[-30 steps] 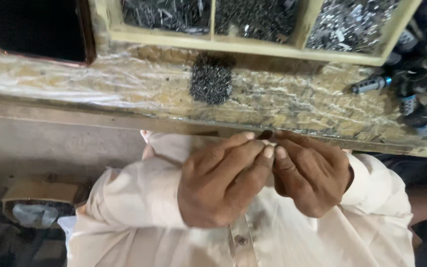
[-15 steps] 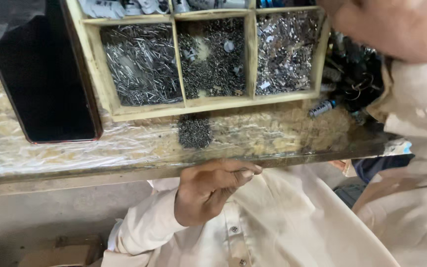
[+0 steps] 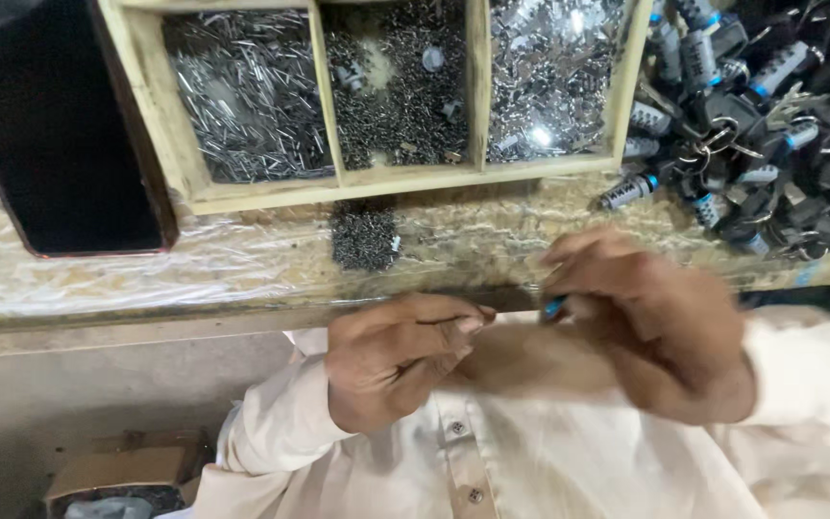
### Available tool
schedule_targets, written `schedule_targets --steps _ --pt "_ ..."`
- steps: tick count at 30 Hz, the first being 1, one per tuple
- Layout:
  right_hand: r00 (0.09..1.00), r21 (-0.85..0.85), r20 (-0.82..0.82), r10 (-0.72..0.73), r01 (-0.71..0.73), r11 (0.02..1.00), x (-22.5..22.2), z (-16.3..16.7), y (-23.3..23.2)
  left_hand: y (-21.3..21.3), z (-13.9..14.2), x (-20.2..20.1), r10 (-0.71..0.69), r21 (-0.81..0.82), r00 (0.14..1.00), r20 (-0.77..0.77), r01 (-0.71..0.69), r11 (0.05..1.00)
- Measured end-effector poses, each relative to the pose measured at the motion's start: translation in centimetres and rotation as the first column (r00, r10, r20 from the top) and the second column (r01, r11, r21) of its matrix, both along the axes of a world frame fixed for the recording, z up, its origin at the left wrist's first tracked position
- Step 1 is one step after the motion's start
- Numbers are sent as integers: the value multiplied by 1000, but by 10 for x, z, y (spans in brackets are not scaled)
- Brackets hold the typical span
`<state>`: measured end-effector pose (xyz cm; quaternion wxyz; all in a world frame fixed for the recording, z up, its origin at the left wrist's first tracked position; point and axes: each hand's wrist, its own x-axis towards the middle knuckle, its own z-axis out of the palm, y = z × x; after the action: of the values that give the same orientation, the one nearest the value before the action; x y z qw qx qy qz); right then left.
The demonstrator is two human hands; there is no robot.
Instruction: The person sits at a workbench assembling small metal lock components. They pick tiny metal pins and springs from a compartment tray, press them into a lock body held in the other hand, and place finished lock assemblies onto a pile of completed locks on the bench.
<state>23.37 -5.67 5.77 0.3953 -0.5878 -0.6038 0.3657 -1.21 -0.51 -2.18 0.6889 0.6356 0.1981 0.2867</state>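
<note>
Far up and to the left of the left hand lies a dark flat tray with a reddish rim, resting on the tabletop, which is wrapped in clear film; the left hand itself is curled shut in front of the cream shirt, thumb and forefinger pinched together at the tip, though whether anything tiny sits between them cannot be made out. Straight above this hand is a small loose heap of dark screws; beyond it stands a wooden divided box, its compartments holding thin bright pins, dark small screws and shiny metal bits in turn. Just to the right of the left hand's fingertips, the right hand is blurred; it is closed around a small lock cylinder, of which only a blue end peeks out at the fingertips. Judging by the like pieces, the cylinder is probably small, rigid, light and smooth-sided metal, so liable to slip; a grip across its barrel looks the surest hold. Up and to the right of the right hand lies a pile of lock cylinders with keys on rings.
</note>
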Motion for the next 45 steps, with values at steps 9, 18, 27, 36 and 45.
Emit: schedule_targets --steps 9,18,27,36,45 --pt "921 -320 -369 -128 4 947 -8 -66 -78 -15 -1 -17 143 127 985 -94 -131 983" --pt "968 66 -236 -89 108 992 -57 -75 -49 -8 2 -4 195 122 981 -13 -192 974" --pt "810 417 532 249 -506 755 -32 -52 -39 -10 14 -13 16 -51 999 -32 -17 999" --pt "583 594 804 -120 -771 230 -9 -55 -54 -3 32 25 -429 -354 901 -58 384 853" --pt "480 85 876 -43 -66 994 64 -7 -61 -22 16 12 -103 -117 990 -97 91 989"
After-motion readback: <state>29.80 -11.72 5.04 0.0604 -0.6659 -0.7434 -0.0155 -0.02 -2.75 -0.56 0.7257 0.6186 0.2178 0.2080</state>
